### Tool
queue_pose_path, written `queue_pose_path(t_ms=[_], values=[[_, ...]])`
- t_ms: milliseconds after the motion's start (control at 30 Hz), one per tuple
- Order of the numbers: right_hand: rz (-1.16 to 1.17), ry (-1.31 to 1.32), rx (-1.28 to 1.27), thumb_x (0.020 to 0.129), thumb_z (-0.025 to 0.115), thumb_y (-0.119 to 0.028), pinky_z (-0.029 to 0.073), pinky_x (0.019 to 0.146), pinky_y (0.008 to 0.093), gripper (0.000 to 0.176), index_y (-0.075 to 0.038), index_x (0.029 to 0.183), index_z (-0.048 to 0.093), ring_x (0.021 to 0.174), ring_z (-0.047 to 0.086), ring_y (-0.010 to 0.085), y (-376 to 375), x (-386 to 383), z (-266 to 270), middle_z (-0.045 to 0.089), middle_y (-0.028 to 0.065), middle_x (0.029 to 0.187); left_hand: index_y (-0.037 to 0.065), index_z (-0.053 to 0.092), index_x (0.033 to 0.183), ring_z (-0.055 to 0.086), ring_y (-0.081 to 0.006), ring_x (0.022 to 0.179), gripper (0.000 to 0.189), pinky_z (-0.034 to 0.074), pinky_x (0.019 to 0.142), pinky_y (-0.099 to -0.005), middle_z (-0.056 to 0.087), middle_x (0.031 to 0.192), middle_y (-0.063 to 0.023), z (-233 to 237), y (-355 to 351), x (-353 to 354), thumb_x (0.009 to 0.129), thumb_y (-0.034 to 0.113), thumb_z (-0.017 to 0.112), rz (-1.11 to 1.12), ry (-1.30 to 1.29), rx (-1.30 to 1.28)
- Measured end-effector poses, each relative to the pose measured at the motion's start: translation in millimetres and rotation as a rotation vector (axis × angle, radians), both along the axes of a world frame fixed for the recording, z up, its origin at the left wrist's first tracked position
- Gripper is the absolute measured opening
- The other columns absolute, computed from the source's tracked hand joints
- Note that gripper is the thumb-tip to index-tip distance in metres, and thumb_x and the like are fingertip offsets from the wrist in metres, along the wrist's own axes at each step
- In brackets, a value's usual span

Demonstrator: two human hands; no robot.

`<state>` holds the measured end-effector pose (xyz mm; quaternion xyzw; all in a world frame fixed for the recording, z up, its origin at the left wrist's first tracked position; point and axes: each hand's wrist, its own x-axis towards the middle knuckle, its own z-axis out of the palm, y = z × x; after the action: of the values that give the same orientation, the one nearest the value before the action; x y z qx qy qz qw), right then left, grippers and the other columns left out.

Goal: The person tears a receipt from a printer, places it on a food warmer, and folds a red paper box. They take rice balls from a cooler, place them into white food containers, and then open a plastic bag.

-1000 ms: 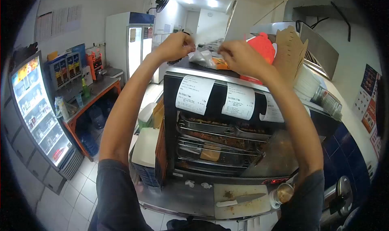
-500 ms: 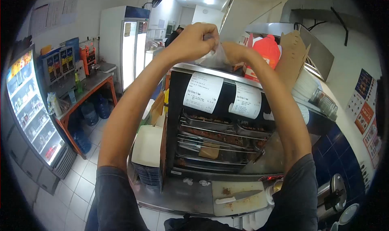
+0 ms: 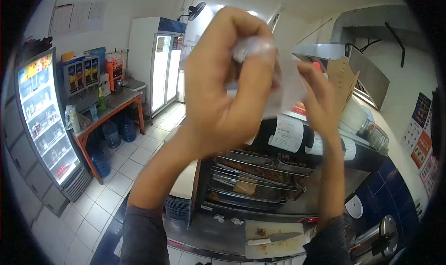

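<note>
My left hand (image 3: 223, 84) is raised close to the camera, its fingers curled round the gathered top of a clear plastic bag (image 3: 284, 86). To the right of the bag is my right hand (image 3: 320, 95), with thumb and fingers apart and blurred; whether it touches the bag is unclear. Behind both hands stands the black display cabinet (image 3: 204, 190) with trays of food inside. Printed receipts (image 3: 285, 133) hang from its top edge.
A cutting board (image 3: 274, 251) with a knife (image 3: 274, 238) lies on the counter in front. Stacked trays (image 3: 179, 207) stand left of the cabinet. Farther left are an orange-framed table (image 3: 111, 109) and a lit drinks fridge (image 3: 44, 121). Cardboard (image 3: 341, 81) stands at right.
My left hand has come up and nearer to the camera with the bag top. My right hand has moved right, away from the left, and its fingers have spread. The view has shifted left.
</note>
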<state>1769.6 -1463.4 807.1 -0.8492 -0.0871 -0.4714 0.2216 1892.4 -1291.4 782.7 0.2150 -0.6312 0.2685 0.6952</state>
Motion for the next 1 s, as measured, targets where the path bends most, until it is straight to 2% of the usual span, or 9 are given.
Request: queue_pose_path(t_ms=[33,133,200,233,300,567,700,767,1000], values=[[0.389,0.067,0.193,0.088,0.072,-0.029,0.045,0.102,0.0369,0.059,0.001,0.135,0.052,0.118,0.059,0.0227,3,-5,-25,0.062,0.0129,0.124,0.004,0.054,0.107,0.057,-0.0069,0.08,0.02,0.048,0.068,-0.0229,0.058,0.094,-0.0032,-9,11,-6,0.101,0.022,0.052,0.002,0.006,0.024],[0.577,0.265,0.059,0.06,0.095,-0.027,0.038,0.109,0.0376,0.097,0.002,0.139,0.046,0.128,0.052,0.0253,43,-23,-74,0.053,0.0148,0.139,0.001,0.05,0.111,0.054,-0.0054,0.074,0.022,0.046,0.065,-0.021,0.055,0.091,-0.0035,-48,36,-34,0.099,0.019,0.053,-0.039,0.146,0.118],[0.472,0.347,0.057,0.075,0.085,-0.014,0.052,0.088,0.0339,0.041,-0.004,0.111,0.069,0.1,0.067,0.02,53,-33,-101,0.07,0.0124,0.109,-0.002,0.048,0.11,0.051,-0.0056,0.068,0.016,0.044,0.062,-0.0212,0.055,0.089,-0.0048,-78,44,-40,0.099,0.009,0.051,-0.023,0.121,0.113],[0.462,0.347,0.182,0.081,0.078,-0.008,0.054,0.076,0.0301,0.019,-0.006,0.099,0.072,0.086,0.069,0.0159,59,-41,-121,0.073,0.0098,0.097,0.001,0.049,0.108,0.052,-0.0046,0.074,0.021,0.044,0.066,-0.0204,0.053,0.089,-0.0024,-96,50,-49,0.099,0.018,0.054,0.037,0.275,0.177],[0.527,0.272,0.373,0.086,0.074,-0.006,0.054,0.072,0.0259,0.01,-0.002,0.095,0.072,0.082,0.069,0.0127,57,-57,-169,0.073,0.0094,0.094,0.003,0.049,0.106,0.052,-0.0036,0.08,0.026,0.045,0.071,-0.0197,0.051,0.089,0.0,-126,59,-63,0.099,0.027,0.057,0.115,0.442,0.246],[0.565,0.415,0.912,0.097,0.065,-0.009,0.057,0.074,0.0263,0.014,0.003,0.103,0.069,0.081,0.07,0.0135,67,-111,-283,0.073,0.0102,0.091,0.005,0.054,0.098,0.046,-0.003,0.071,0.011,0.036,0.063,-0.0194,0.054,0.08,0.0021,-248,70,-97,0.101,0.015,0.054,0.257,1.036,0.199],[0.446,0.624,1.155,0.098,0.064,-0.013,0.057,0.079,0.0296,0.018,0.003,0.104,0.069,0.087,0.07,0.0155,73,-139,-314,0.073,0.01,0.092,0.006,0.055,0.097,0.045,-0.0021,0.069,0.011,0.035,0.06,-0.0194,0.054,0.08,0.0032,-288,83,-114,0.101,0.016,0.056,0.19,1.053,0.357],[0.401,0.705,1.258,0.098,0.064,-0.013,0.056,0.081,0.0308,0.018,0.003,0.104,0.069,0.089,0.07,0.0164,79,-156,-332,0.073,0.01,0.093,0.008,0.056,0.098,0.03,0.0021,0.047,0.008,0.019,0.043,-0.019,0.042,0.059,0.0111,-299,90,-120,0.101,0.014,0.058,0.094,1.068,0.539],[0.332,0.739,1.387,0.09,0.073,-0.007,0.055,0.079,0.0307,0.01,-0.002,0.095,0.067,0.087,0.069,0.0156,127,-194,-404,0.072,0.0102,0.09,0.008,0.057,0.096,0.03,0.0026,0.048,0.007,0.019,0.043,-0.0201,0.043,0.058,0.0115,-371,121,-129,0.1,0.013,0.059,-0.005,1.071,0.91]])
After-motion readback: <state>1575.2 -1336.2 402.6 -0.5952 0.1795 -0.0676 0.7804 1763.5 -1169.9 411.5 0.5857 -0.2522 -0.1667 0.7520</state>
